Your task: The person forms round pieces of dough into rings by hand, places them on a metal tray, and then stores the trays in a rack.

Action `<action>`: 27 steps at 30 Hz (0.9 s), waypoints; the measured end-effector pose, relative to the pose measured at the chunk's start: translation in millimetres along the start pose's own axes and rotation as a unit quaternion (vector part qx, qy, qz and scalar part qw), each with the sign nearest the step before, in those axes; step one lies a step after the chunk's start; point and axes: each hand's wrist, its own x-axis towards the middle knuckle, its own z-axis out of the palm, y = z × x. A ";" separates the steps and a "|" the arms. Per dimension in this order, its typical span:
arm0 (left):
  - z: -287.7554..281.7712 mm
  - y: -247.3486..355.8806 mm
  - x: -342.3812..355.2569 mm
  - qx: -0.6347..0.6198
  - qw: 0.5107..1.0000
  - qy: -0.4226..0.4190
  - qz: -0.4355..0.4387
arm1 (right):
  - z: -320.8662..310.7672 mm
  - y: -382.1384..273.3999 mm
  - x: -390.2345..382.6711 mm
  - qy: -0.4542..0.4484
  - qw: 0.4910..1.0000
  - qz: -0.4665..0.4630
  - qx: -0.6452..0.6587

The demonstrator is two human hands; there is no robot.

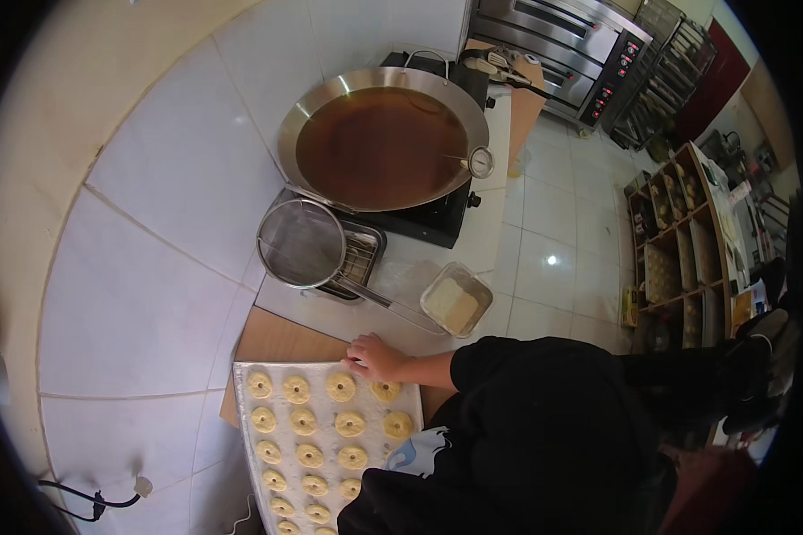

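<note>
My left hand has its fingers curled on the top edge of a metal tray. Rows of raw dough rings lie on the tray, partly hidden by my dark clothing. Just beyond the hand are a square container of pale contents and a long-handled mesh strainer resting over a metal tray with a rack. Above them, a wide pan of brown liquid sits on a black stove, with a round gauge at its rim. My right hand cannot be made out; a dim reddish shape shows at the lower right.
A steel oven and a tray rack stand at the back. Tiled floor runs between the counter and a wooden shelf unit holding trays at right. A tiled wall borders the left, with black cables low down.
</note>
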 end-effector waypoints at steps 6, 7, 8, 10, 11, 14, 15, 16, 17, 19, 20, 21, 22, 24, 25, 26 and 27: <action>2.4 4.7 -3.1 -0.001 0.999 -0.029 0.016 | 8.4 0.6 -1.1 0.013 1.000 -0.020 -0.010; -0.6 4.4 -5.2 0.000 0.999 -0.031 0.019 | 10.7 1.6 0.2 0.027 0.999 -0.026 -0.006; -2.8 5.8 -6.7 0.000 0.999 -0.033 0.023 | 12.4 3.1 1.5 0.030 0.999 -0.029 -0.004; -6.7 6.7 -12.4 -0.001 0.999 -0.036 0.027 | 14.7 4.8 1.3 0.036 0.999 -0.036 -0.012; -10.0 6.8 -15.0 -0.002 0.999 -0.038 0.030 | 16.4 5.1 2.6 0.038 0.999 -0.036 -0.011; -18.9 6.0 -25.6 -0.002 0.998 -0.044 0.041 | 16.0 1.5 6.1 0.046 0.997 -0.054 -0.008; -23.0 5.4 -28.4 -0.002 0.998 -0.046 0.044 | 15.2 -0.3 6.4 0.038 0.997 -0.060 -0.024; -25.8 4.1 -31.8 -0.004 0.998 -0.049 0.048 | 13.8 -2.0 6.3 0.030 0.997 -0.065 -0.040; -30.2 3.5 -34.7 -0.004 0.997 -0.053 0.052 | 11.2 -2.8 6.0 0.033 0.997 -0.062 -0.039; -38.9 1.8 -40.7 -0.003 0.996 -0.059 0.061 | 8.0 -8.5 2.8 0.030 0.997 -0.047 -0.052; -44.0 1.0 -42.5 -0.001 0.996 -0.060 0.068 | 6.8 -13.0 1.9 0.034 0.997 -0.042 -0.050; -49.8 -0.5 -44.6 -0.001 0.996 -0.064 0.070 | 5.6 -18.5 -0.2 0.019 0.999 -0.012 -0.029; -55.6 -1.1 -45.4 -0.001 0.995 -0.066 0.074 | 3.2 -23.2 -5.0 0.005 1.000 0.017 -0.007; -72.7 -4.7 -47.6 -0.002 0.994 -0.074 0.079 | -2.3 -29.7 -17.1 0.005 0.999 0.038 0.002; -77.6 -2.7 -48.9 -0.002 0.994 -0.076 0.083 | -4.9 -32.1 -22.3 0.001 0.999 0.052 0.010; -84.7 -3.3 -48.8 -0.001 0.993 -0.080 0.086 | -8.3 -33.9 -28.4 0.006 0.998 0.055 0.009; -91.5 -3.2 -49.0 -0.003 0.992 -0.083 0.092 | -11.2 -35.6 -34.0 0.013 0.997 0.072 0.023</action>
